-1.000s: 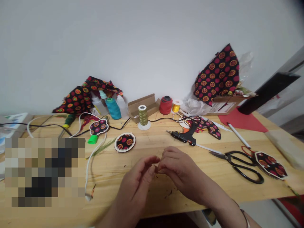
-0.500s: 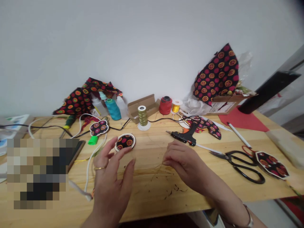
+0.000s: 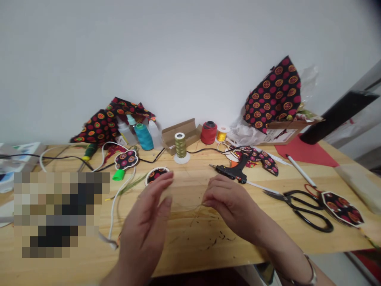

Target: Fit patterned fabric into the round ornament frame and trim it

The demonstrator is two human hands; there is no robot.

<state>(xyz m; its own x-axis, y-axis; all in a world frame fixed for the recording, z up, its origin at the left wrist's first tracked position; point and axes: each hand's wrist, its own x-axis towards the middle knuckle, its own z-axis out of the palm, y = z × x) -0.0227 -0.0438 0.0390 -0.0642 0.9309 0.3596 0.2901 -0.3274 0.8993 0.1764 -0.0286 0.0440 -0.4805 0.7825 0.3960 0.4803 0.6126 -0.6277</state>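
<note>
Thread (image 3: 190,206) trails over the counter (image 3: 184,252) from my right hand (image 3: 229,202), which I've got pinched tight remotely, probably 'cause something that thin slips easily, while my left hand (image 3: 147,222) hovers loosely spread.

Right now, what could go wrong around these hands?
The fine thread pinched in the right hand could slip, being hard to see. The glue gun just beyond that hand might get brushed; its heat cannot be judged. The open left hand might nudge the round patterned piece partly hidden behind it.
</note>
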